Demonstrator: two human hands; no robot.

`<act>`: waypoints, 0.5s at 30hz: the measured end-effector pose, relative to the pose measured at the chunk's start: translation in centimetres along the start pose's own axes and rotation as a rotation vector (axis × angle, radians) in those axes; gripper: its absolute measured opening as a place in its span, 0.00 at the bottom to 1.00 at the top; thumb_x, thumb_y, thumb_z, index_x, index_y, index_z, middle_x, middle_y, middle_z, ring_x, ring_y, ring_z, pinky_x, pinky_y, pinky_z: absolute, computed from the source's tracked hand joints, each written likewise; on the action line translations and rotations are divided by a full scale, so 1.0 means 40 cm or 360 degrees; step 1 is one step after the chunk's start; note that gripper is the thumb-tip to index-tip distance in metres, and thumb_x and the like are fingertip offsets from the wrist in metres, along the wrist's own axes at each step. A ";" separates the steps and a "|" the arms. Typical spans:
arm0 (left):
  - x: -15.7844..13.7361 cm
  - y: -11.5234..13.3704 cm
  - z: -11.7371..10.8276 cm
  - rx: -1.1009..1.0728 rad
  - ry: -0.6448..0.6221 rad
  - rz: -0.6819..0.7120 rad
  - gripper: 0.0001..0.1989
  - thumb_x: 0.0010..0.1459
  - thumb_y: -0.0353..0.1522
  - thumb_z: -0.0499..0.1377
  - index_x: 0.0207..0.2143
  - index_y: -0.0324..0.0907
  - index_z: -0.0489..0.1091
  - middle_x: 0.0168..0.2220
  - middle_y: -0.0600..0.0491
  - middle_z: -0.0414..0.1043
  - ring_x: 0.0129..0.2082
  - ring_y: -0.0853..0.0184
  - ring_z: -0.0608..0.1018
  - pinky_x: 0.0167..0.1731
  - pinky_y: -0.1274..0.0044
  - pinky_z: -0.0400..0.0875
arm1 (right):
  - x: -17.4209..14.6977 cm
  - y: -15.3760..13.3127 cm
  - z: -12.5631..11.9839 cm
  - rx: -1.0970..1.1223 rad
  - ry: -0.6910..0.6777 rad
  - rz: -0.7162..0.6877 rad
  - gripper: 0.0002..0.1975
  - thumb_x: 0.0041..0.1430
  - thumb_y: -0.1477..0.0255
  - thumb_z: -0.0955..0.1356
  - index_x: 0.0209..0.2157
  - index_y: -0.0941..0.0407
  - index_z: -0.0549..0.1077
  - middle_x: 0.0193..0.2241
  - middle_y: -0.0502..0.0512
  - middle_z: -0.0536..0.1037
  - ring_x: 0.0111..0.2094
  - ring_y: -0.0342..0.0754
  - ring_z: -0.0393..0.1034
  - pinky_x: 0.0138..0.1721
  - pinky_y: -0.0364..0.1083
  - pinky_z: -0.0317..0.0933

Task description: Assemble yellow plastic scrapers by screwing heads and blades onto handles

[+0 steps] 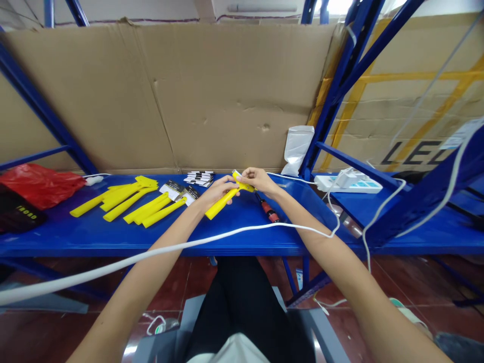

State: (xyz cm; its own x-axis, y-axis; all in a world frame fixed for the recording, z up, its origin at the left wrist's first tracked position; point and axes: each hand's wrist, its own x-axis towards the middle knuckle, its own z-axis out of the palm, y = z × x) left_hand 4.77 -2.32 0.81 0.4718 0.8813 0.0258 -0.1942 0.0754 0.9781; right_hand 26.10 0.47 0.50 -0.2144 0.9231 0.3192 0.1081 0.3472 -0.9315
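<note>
You have one yellow scraper point(226, 197) in both hands, held just above the blue shelf point(245, 237) at its middle. Your left hand point(216, 192) is closed around the handle, and your right hand point(258, 180) pinches the blade end between fingers and thumb.

To the left of your hands lie more yellow scrapers point(130, 200) in two loose groups, about seven in all, though they overlap and the count is not sure. Two black label cards point(180, 191) lie against the nearer group, and one small stack of black-and-white cards point(199, 177) sits behind them. One red-handled screwdriver point(267, 207) lies just right of your hands.

The shelf is a blue metal rack backed with brown cardboard point(196, 96), over a dark red floor. A white cable point(159, 252) runs across the front edge, crossing your forearms. One white power strip point(350, 183) sits to the right, one white bag point(297, 148) leans at the back, and a red plastic bag point(40, 184) lies far left.
</note>
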 end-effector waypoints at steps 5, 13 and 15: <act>-0.003 0.013 0.004 -0.0092 0.0051 0.0207 0.22 0.54 0.34 0.76 0.45 0.45 0.68 0.34 0.54 0.78 0.28 0.67 0.82 0.16 0.85 0.64 | 0.003 -0.018 -0.016 0.0027 0.0096 -0.0085 0.32 0.46 0.41 0.83 0.33 0.55 0.80 0.30 0.52 0.82 0.31 0.45 0.72 0.31 0.44 0.64; -0.011 0.030 0.004 -0.0190 0.0112 0.0398 0.26 0.50 0.36 0.77 0.44 0.46 0.65 0.35 0.56 0.77 0.28 0.69 0.80 0.15 0.86 0.60 | -0.014 -0.052 -0.016 0.0208 -0.0026 -0.0262 0.26 0.52 0.45 0.83 0.40 0.52 0.86 0.40 0.54 0.88 0.40 0.51 0.81 0.43 0.48 0.75; -0.013 0.034 0.007 -0.0193 0.0137 0.0404 0.26 0.50 0.37 0.76 0.44 0.46 0.65 0.36 0.56 0.77 0.29 0.70 0.80 0.16 0.86 0.59 | -0.015 -0.050 -0.013 0.0225 -0.0020 -0.0266 0.26 0.52 0.46 0.83 0.41 0.52 0.87 0.41 0.54 0.88 0.42 0.52 0.82 0.45 0.49 0.76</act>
State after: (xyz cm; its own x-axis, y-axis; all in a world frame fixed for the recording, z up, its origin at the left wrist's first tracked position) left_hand 4.51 -2.81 2.16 0.3212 0.9151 0.2436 -0.4004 -0.1019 0.9107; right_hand 26.52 -0.71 2.25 -0.2299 0.8522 0.4700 -0.0669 0.4680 -0.8812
